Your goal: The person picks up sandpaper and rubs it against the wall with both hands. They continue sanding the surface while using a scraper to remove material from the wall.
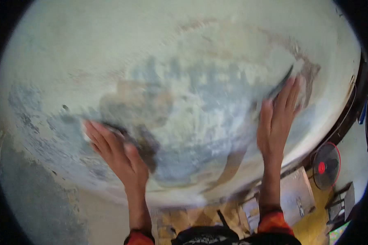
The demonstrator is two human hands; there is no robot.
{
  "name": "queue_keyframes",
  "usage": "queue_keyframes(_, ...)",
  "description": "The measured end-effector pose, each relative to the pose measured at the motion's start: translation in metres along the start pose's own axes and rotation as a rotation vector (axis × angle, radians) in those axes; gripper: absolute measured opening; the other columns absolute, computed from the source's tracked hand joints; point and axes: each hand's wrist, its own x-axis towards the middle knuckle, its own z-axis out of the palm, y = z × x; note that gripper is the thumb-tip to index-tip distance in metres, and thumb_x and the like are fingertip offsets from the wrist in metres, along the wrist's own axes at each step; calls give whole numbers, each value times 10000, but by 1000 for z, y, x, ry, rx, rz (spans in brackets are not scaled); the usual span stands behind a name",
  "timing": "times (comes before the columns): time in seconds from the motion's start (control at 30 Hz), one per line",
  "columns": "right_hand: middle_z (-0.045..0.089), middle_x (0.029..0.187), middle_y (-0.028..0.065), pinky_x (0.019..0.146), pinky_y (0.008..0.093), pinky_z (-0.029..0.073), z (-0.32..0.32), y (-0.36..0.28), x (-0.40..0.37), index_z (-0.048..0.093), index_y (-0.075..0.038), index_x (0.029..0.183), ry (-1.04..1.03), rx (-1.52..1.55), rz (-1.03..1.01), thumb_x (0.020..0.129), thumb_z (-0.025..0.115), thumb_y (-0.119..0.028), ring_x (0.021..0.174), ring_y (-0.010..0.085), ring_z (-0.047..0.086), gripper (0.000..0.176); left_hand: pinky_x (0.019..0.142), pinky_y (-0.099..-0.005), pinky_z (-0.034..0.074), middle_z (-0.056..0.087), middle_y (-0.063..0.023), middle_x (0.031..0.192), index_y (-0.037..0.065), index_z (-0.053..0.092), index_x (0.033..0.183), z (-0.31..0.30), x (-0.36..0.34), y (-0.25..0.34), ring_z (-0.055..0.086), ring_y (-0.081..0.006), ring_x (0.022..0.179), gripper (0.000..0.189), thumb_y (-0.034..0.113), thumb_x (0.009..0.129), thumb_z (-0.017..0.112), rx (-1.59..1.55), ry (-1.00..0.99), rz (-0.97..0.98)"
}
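Note:
A pale plastered wall [200, 114] with grey-blue and brownish patches fills most of the view, bowed by the lens. My left hand [116, 151] lies against its lower left part, fingers close together and stretched out. Along those fingers shows a thin dark-edged sheet [117, 129], mostly hidden by the hand. Higher up on the right, my right hand [277, 118] presses flat to the wall with its fingers pointing up. Beside its fingers a second thin sheet [283, 85] sticks out, dark along one side. Both hands are somewhat blurred.
Below right stands a fan [326, 166] with a red hub. A light-topped table [294, 190] and a dark chair [342, 202] are near it on the yellowish floor [315, 224]. A cable [347, 110] runs along the wall's right edge. Dark clothing [206, 236] shows at the bottom.

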Motion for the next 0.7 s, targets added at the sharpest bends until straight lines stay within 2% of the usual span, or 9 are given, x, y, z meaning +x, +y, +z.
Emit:
queue_keyframes(0.07,148,1605,248,1134,664,5,10,-31,43,172,27,1539,139,197,-51,961,463,-474,1500,408,82,819,1168,-593,2,104,-236,1615,5,131,1556,5,28,34,51,-406,1500,848,600,982,316,67,-13,49)
queue_keyframes(0.13,159,1599,257,1138,655,6,11,-68,32,162,28,1541,-53,152,-227,975,455,-484,1499,405,90,817,1166,-603,1,105,-232,1616,8,119,1558,21,29,58,48,-401,1502,838,589,988,318,99,-33,105)
queue_keyframes(0.23,184,1584,276,1095,719,108,7,-29,-21,203,77,1510,-215,13,-300,933,489,-541,1485,409,154,893,1160,-601,-23,80,-237,1619,0,105,1558,37,-32,53,27,-420,1499,861,545,976,430,146,-133,150)
queue_keyframes(0.33,219,1573,275,1085,727,133,0,9,6,261,85,1488,21,-15,-77,911,517,-544,1476,403,190,891,1161,-584,-32,55,-223,1627,10,91,1562,40,-45,27,14,-403,1505,867,538,971,442,143,-37,71)
queue_keyframes(0.43,172,1579,293,1113,697,25,5,-36,53,186,47,1528,106,218,-161,946,497,-495,1487,431,122,854,1167,-571,-35,50,-206,1632,27,95,1566,34,-5,65,14,-381,1510,872,544,962,454,81,-39,89)
queue_keyframes(0.47,179,1576,298,1115,692,13,3,-55,44,212,47,1523,-41,184,-250,945,496,-505,1490,418,128,848,1169,-570,-34,56,-204,1632,30,98,1567,34,4,76,16,-377,1511,872,544,961,457,65,-45,94)
queue_keyframes(0.53,241,1565,280,1087,726,98,4,-56,6,294,59,1490,-192,241,-435,918,523,-523,1481,388,196,848,1167,-574,-34,84,-217,1626,19,123,1562,35,-9,78,19,-389,1509,844,512,969,467,119,-146,189)
queue_keyframes(0.63,253,1571,255,1087,729,90,-12,-7,-1,288,30,1506,-216,74,-287,936,487,-550,1484,376,198,837,1157,-572,-71,88,-250,1616,-39,156,1540,41,-57,43,7,-407,1505,891,498,944,544,189,-209,235)
queue_keyframes(0.7,222,1587,240,1101,712,31,0,3,41,263,20,1520,39,178,-116,928,501,-556,1495,375,157,860,1163,-576,-37,82,-232,1621,-5,135,1553,51,-64,40,23,-404,1505,877,511,956,519,127,-140,173)
